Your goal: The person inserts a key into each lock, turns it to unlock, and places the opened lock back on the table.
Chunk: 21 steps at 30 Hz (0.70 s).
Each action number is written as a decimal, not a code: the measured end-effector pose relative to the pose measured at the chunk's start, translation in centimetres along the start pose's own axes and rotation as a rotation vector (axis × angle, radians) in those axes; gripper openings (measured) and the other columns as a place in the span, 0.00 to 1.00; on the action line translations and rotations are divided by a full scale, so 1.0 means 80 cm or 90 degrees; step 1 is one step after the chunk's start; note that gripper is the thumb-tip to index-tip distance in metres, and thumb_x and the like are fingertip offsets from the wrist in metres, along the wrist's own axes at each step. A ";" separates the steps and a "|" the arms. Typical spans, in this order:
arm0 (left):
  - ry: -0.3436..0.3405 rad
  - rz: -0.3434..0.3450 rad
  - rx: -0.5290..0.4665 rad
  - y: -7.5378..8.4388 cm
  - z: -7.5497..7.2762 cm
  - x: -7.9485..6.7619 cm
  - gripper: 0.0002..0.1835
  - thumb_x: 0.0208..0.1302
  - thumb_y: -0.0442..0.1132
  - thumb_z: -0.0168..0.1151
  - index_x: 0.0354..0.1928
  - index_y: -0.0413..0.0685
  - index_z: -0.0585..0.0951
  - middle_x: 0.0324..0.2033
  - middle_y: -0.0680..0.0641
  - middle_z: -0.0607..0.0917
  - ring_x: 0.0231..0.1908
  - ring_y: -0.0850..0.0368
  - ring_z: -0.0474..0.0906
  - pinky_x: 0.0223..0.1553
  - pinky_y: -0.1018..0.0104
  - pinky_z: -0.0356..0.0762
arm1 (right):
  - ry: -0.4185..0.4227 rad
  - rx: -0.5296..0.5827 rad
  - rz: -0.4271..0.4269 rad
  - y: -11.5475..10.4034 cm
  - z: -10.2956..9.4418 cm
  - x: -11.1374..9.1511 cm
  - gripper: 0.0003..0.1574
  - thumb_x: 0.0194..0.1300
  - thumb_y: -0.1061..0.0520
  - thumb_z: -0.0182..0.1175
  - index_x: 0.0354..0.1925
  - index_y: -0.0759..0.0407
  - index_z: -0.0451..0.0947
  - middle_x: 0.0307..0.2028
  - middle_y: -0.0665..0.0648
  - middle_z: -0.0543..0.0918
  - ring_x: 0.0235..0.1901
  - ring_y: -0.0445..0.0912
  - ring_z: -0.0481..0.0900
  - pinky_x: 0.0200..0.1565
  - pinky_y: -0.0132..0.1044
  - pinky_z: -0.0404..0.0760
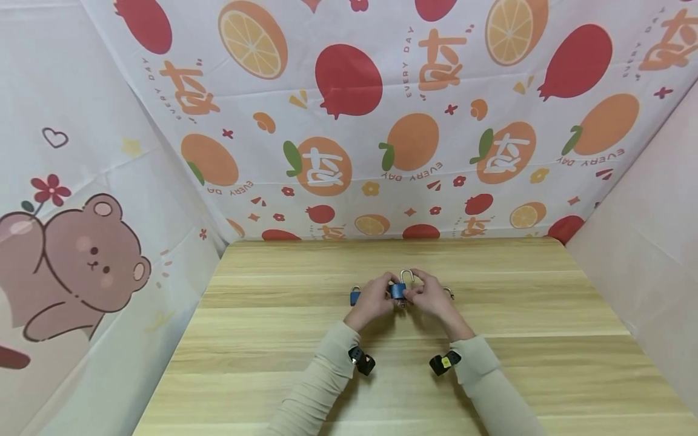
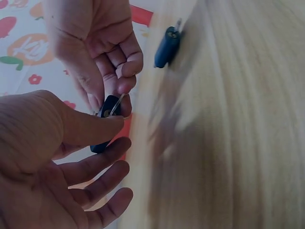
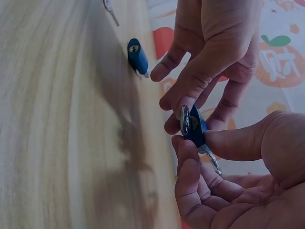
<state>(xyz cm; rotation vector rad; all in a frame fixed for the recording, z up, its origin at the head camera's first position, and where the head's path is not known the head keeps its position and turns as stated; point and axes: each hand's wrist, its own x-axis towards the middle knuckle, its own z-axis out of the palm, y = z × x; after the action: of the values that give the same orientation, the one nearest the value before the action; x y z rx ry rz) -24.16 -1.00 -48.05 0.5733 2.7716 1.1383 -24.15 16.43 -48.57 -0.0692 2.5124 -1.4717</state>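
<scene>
A blue padlock (image 1: 398,291) is held up between both hands, its silver shackle (image 1: 406,275) raised and swung open. My right hand (image 1: 431,295) grips the padlock body, with the thumb (image 3: 233,143) pressed along one side. A silver key (image 3: 185,119) with a round head sits at the keyhole end. My left hand (image 1: 376,300) pinches this key, its thumb tip right at the head's edge. The other left fingers (image 2: 102,183) spread loosely beside the lock. A second blue padlock (image 1: 355,297) stands on the table left of the left hand.
Behind the right hand, a third lock's shackle (image 1: 449,292) shows; its blue body (image 2: 167,47) appears in the left wrist view. Another key (image 3: 110,12) lies on the wooden table (image 1: 305,363). Fruit-printed cloth (image 1: 354,139) hangs along the table's far edge.
</scene>
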 end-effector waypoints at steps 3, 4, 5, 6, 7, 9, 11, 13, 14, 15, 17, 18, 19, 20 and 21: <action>0.008 -0.002 0.017 -0.003 0.006 0.001 0.21 0.54 0.23 0.67 0.51 0.42 0.79 0.40 0.40 0.89 0.37 0.49 0.83 0.36 0.65 0.76 | -0.003 0.010 0.011 0.003 0.003 0.002 0.43 0.71 0.61 0.60 0.78 0.61 0.55 0.22 0.59 0.82 0.19 0.40 0.71 0.24 0.31 0.64; 0.012 -0.002 0.020 -0.003 0.007 0.001 0.21 0.54 0.24 0.68 0.51 0.42 0.79 0.40 0.40 0.89 0.38 0.49 0.84 0.37 0.64 0.77 | -0.003 0.012 0.012 0.005 0.004 0.003 0.43 0.71 0.61 0.60 0.78 0.61 0.55 0.22 0.58 0.82 0.20 0.40 0.71 0.24 0.31 0.64; 0.015 -0.001 0.024 -0.004 0.009 0.001 0.21 0.54 0.24 0.68 0.51 0.41 0.80 0.41 0.40 0.89 0.39 0.48 0.84 0.39 0.63 0.78 | -0.003 0.013 0.014 0.006 0.004 0.004 0.43 0.71 0.62 0.59 0.78 0.61 0.55 0.22 0.57 0.82 0.20 0.40 0.71 0.23 0.31 0.64; 0.018 0.002 0.028 -0.005 0.010 0.001 0.21 0.53 0.24 0.69 0.51 0.41 0.80 0.41 0.40 0.89 0.39 0.48 0.84 0.40 0.61 0.79 | -0.003 0.014 0.015 0.007 0.005 0.005 0.43 0.71 0.62 0.59 0.78 0.62 0.55 0.21 0.57 0.81 0.19 0.40 0.70 0.23 0.31 0.63; 0.021 0.004 0.032 -0.006 0.011 0.002 0.20 0.53 0.25 0.70 0.50 0.41 0.80 0.41 0.40 0.89 0.39 0.47 0.84 0.41 0.60 0.79 | -0.002 0.016 0.019 0.007 0.005 0.005 0.43 0.71 0.62 0.59 0.78 0.62 0.55 0.21 0.56 0.80 0.19 0.40 0.70 0.22 0.31 0.63; 0.025 0.005 0.042 -0.007 0.014 0.002 0.20 0.54 0.26 0.71 0.50 0.41 0.81 0.42 0.40 0.89 0.40 0.47 0.83 0.44 0.58 0.79 | -0.002 0.013 0.026 0.008 0.006 0.006 0.42 0.71 0.62 0.59 0.77 0.62 0.55 0.20 0.55 0.79 0.17 0.39 0.68 0.22 0.31 0.63; 0.029 0.004 0.054 -0.008 0.016 0.003 0.20 0.54 0.27 0.72 0.50 0.41 0.81 0.42 0.41 0.89 0.40 0.47 0.82 0.46 0.56 0.78 | -0.003 0.009 0.033 0.008 0.007 0.006 0.42 0.71 0.62 0.59 0.77 0.62 0.56 0.19 0.54 0.79 0.16 0.39 0.66 0.21 0.30 0.62; 0.033 0.002 0.068 -0.009 0.018 0.003 0.20 0.53 0.29 0.74 0.49 0.42 0.82 0.42 0.41 0.89 0.41 0.46 0.82 0.47 0.54 0.78 | -0.004 0.007 0.044 0.008 0.007 0.006 0.41 0.71 0.62 0.59 0.77 0.62 0.57 0.21 0.54 0.80 0.17 0.39 0.68 0.22 0.30 0.64; 0.036 0.004 0.074 -0.010 0.019 0.003 0.20 0.53 0.29 0.74 0.49 0.42 0.82 0.41 0.40 0.89 0.41 0.45 0.82 0.47 0.53 0.78 | -0.005 0.006 0.047 0.008 0.007 0.006 0.41 0.71 0.62 0.59 0.77 0.62 0.57 0.22 0.54 0.81 0.18 0.39 0.69 0.22 0.30 0.65; 0.038 0.004 0.079 -0.010 0.020 0.003 0.20 0.52 0.29 0.74 0.48 0.42 0.83 0.41 0.40 0.88 0.42 0.45 0.82 0.48 0.52 0.78 | -0.006 0.003 0.050 0.008 0.007 0.006 0.41 0.71 0.61 0.59 0.77 0.63 0.57 0.23 0.55 0.82 0.18 0.40 0.70 0.23 0.30 0.66; 0.041 0.004 0.090 -0.010 0.022 0.003 0.19 0.52 0.30 0.75 0.48 0.42 0.83 0.41 0.40 0.88 0.42 0.43 0.82 0.49 0.51 0.78 | -0.007 -0.001 0.057 0.008 0.008 0.006 0.40 0.72 0.60 0.59 0.76 0.63 0.57 0.25 0.56 0.83 0.20 0.41 0.74 0.24 0.31 0.69; 0.041 0.002 0.093 -0.010 0.023 0.003 0.19 0.52 0.30 0.75 0.47 0.42 0.83 0.41 0.39 0.87 0.42 0.43 0.82 0.49 0.51 0.78 | -0.008 -0.002 0.061 0.008 0.008 0.006 0.40 0.72 0.59 0.58 0.76 0.63 0.57 0.26 0.56 0.83 0.21 0.41 0.75 0.25 0.31 0.71; 0.041 0.001 0.097 -0.010 0.024 0.002 0.19 0.52 0.30 0.75 0.47 0.42 0.83 0.41 0.39 0.87 0.42 0.42 0.82 0.48 0.51 0.78 | -0.008 -0.006 0.064 0.008 0.009 0.006 0.39 0.73 0.59 0.58 0.76 0.63 0.57 0.26 0.57 0.83 0.21 0.42 0.76 0.26 0.31 0.72; 0.040 -0.002 0.102 -0.010 0.024 0.002 0.18 0.52 0.30 0.75 0.47 0.42 0.83 0.40 0.39 0.87 0.42 0.43 0.81 0.48 0.51 0.78 | -0.010 -0.009 0.067 0.009 0.009 0.006 0.39 0.73 0.58 0.58 0.77 0.63 0.57 0.26 0.57 0.83 0.22 0.43 0.77 0.26 0.32 0.73; 0.038 -0.005 0.106 -0.010 0.025 0.002 0.18 0.52 0.30 0.75 0.47 0.42 0.83 0.40 0.40 0.86 0.41 0.43 0.80 0.48 0.51 0.78 | -0.012 -0.012 0.071 0.010 0.010 0.007 0.39 0.74 0.57 0.58 0.77 0.63 0.57 0.26 0.57 0.83 0.22 0.43 0.78 0.27 0.32 0.74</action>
<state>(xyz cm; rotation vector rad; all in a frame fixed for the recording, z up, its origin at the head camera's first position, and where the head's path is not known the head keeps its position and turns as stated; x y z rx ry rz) -24.10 -0.16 -50.06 0.5509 2.9365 0.9430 -24.45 16.07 -49.68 0.0524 2.4721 -1.3980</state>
